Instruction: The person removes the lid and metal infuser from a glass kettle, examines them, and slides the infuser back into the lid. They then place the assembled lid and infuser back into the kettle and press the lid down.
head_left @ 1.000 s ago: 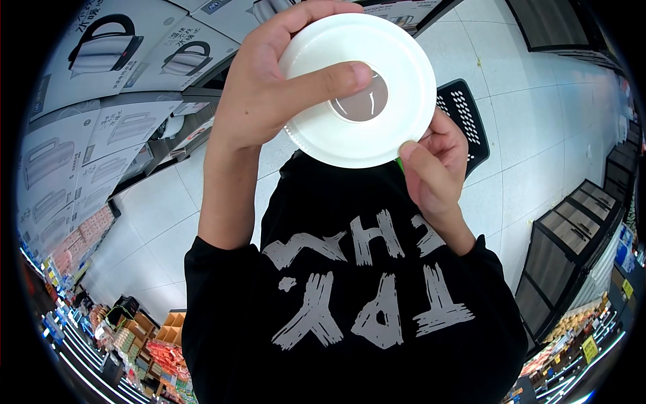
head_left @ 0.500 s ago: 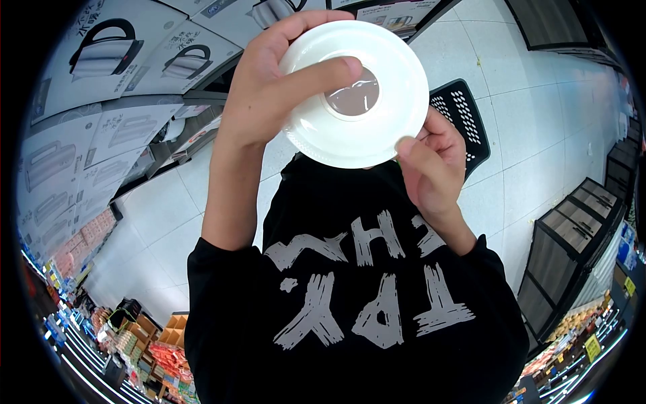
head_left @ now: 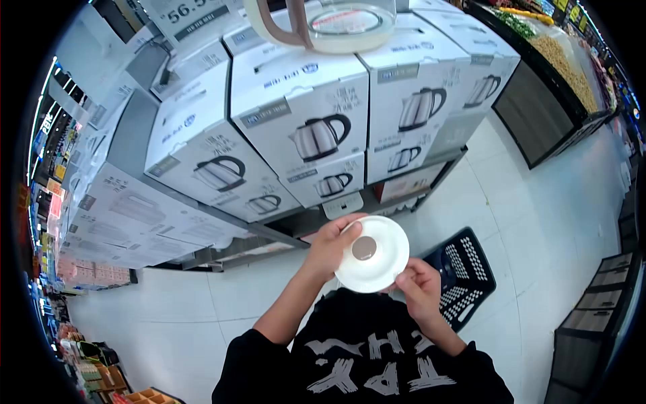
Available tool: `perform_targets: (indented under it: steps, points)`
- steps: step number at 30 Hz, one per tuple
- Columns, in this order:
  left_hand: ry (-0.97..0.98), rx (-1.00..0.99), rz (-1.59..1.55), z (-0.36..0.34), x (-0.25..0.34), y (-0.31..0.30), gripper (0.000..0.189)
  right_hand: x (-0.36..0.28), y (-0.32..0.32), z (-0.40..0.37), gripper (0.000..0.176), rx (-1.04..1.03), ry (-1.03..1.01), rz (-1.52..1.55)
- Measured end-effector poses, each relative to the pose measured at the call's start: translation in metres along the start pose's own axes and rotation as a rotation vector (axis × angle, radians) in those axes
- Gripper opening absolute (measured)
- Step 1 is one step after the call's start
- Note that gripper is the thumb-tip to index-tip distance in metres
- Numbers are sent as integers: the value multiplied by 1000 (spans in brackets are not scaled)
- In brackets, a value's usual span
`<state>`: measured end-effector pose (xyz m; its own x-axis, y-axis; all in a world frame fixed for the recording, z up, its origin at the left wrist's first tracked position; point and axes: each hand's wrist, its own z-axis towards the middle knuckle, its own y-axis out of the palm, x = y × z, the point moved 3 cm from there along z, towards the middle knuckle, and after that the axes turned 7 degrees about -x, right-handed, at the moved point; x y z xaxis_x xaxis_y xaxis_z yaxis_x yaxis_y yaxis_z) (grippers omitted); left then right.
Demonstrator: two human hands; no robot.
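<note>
A round white lid-like disc (head_left: 388, 264) with a grey-brown circle at its centre is held in front of my chest, its face turned up toward the camera. My left hand (head_left: 330, 248) grips its upper left edge, with the thumb lying on top. At the lower right edge my right hand (head_left: 418, 288) pinches the rim between thumb and fingers. Above, a pale kettle-like appliance (head_left: 350, 28) with a beige handle stands on stacked white kettle boxes (head_left: 299, 101), cut off by the top of the view.
A black perforated basket (head_left: 469, 273) is on the tiled floor (head_left: 269, 296) at my right. Behind the disc runs a grey shelf under the boxes. A dark produce stand (head_left: 538, 101) is at the upper right, dark cabinets (head_left: 592, 316) at the lower right.
The view has tilted up, bringing in the box stack and the kettle-like appliance. The disc and both hands now appear lower and smaller. Both hands still hold the disc.
</note>
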<state>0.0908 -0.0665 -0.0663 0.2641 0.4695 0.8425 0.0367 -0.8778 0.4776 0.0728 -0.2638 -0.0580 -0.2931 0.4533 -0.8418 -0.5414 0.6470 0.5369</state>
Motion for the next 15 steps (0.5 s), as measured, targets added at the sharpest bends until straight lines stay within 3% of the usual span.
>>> perform_targets:
  steps: [2,6,9,15]
  points:
    - [-10,7,-22,-3,2,5,35,-7,0,6,28,-8,5,28]
    - [34,18,-53,-3,10,7,35,-7,-5,2,32,79,-145,-281]
    - [22,11,-69,-4,12,11,35,-22,-6,9,43,90,-337,-754]
    - [10,-32,-21,-5,17,28,34,-26,-5,13,55,65,-333,-797]
